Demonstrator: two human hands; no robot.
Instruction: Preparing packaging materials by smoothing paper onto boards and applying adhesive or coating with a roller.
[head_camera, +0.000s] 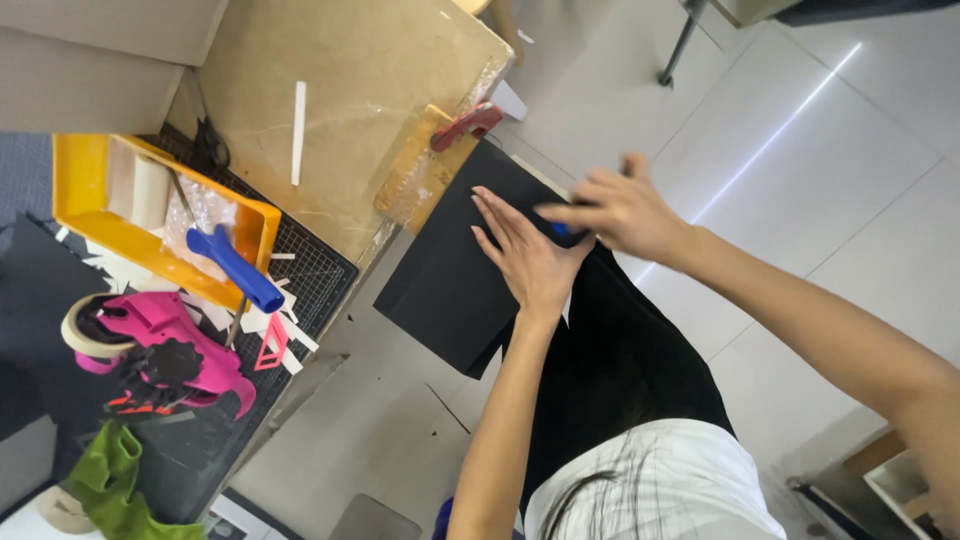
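on the floor, black sheet (450, 280) under left hand (525, 255) (flat).

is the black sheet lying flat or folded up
Flat: the black sheet lies spread out, left hand pressed palm-down on it, no fold visible.

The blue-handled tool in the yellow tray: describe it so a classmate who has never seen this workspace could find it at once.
Start at the black gridded cutting mat on the left, where a yellow tray sits. Lying slantwise over the tray's near rim is the blue-handled tool. Its thick bright-blue grip sets it apart from the pink tape dispenser below and the white scraps around it.
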